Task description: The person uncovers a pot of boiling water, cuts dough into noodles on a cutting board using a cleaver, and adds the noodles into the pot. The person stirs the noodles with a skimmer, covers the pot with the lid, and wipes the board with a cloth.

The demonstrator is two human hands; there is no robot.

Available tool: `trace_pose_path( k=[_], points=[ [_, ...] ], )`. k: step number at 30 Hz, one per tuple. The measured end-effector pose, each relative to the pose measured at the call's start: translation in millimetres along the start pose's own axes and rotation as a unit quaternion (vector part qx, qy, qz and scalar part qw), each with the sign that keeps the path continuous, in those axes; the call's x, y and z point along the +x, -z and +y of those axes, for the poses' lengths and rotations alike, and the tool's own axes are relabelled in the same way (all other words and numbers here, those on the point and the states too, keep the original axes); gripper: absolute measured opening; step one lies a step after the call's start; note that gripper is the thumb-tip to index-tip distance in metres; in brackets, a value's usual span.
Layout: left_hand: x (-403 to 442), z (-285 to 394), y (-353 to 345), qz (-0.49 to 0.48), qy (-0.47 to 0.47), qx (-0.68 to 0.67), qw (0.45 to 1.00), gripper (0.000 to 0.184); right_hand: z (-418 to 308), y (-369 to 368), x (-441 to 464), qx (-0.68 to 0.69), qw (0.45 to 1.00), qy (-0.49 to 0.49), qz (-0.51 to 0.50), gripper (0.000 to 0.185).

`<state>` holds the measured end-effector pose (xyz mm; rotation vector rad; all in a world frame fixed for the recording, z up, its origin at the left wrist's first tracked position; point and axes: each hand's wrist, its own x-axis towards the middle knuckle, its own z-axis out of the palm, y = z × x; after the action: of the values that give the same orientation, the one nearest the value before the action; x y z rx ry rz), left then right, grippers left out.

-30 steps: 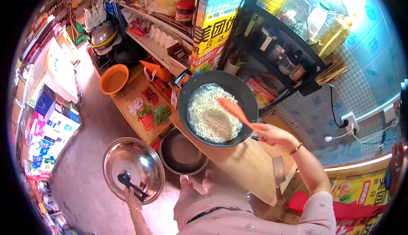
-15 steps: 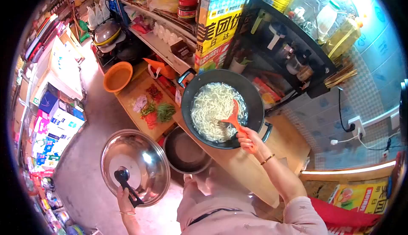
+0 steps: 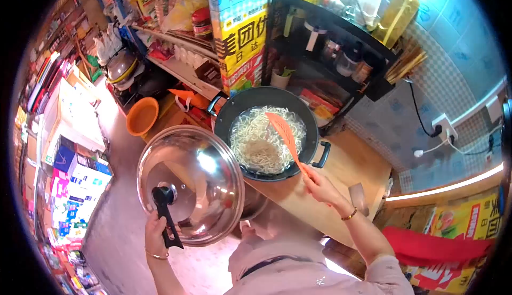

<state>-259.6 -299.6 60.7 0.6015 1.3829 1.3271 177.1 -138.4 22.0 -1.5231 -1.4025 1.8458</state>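
My left hand [image 3: 156, 232] grips the black handle of a shiny domed pot lid [image 3: 210, 201]. The lid is tilted, its right edge in front of the lower left rim of a dark two-handled wok [image 3: 312, 127]. Pale noodles [image 3: 250, 148] lie in liquid inside the wok. In my right hand [image 3: 321, 186] is the handle of an orange slotted spatula [image 3: 284, 132]. Its head is raised over the noodles, apparently out of the liquid. Behind the lid, most of the cutting board with the chopped vegetables is hidden.
An orange basin [image 3: 142, 116] stands at the left beyond the lid. The wooden counter [image 3: 330, 209] runs to the right, with a flat greyish object [image 3: 358, 198] on it. Black shelves with jars and an oil bottle [image 3: 396, 15] rise behind the wok. Plugged-in cords [image 3: 421, 116] hang on the wall.
The spatula has come up from among the noodles and its head now shows whole. My left hand has brought the lid up and closer to the wok, covering the chopped vegetables. The view has shifted.
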Motion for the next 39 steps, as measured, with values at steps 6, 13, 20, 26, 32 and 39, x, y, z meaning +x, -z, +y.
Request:
trace_pose_path(
  k=[6,13,20,26,32,39],
  points=[
    [41.5,22.5,-49.9,-0.093,-0.013,-0.015,0.995,0.022,48.9,8.4,-4.7,-0.362,0.912,0.128,0.145,0.049],
    [95.0,43.7,-132.0,-0.199,0.053,0.024,0.978,0.018,79.3,18.8,-15.1,-0.061,0.982,0.112,0.138,0.050],
    [185.0,11.9,-226.9,-0.295,0.067,0.070,0.950,0.019,92.1,25.8,-110.9,0.463,0.872,0.089,0.133,0.047],
    [215.8,-10.2,-263.8,-0.306,0.085,0.064,0.946,0.016,131.0,4.1,-154.6,0.535,0.812,0.118,0.200,0.042],
    [226.8,-14.0,-260.5,-0.324,0.075,0.070,0.941,0.014,142.6,-5.8,-164.4,0.561,0.785,0.152,0.213,0.041],
    [236.9,-29.4,-253.9,-0.323,0.072,0.100,0.938,0.018,125.9,-12.8,-133.7,0.555,0.798,0.146,0.183,0.041]
  ],
)
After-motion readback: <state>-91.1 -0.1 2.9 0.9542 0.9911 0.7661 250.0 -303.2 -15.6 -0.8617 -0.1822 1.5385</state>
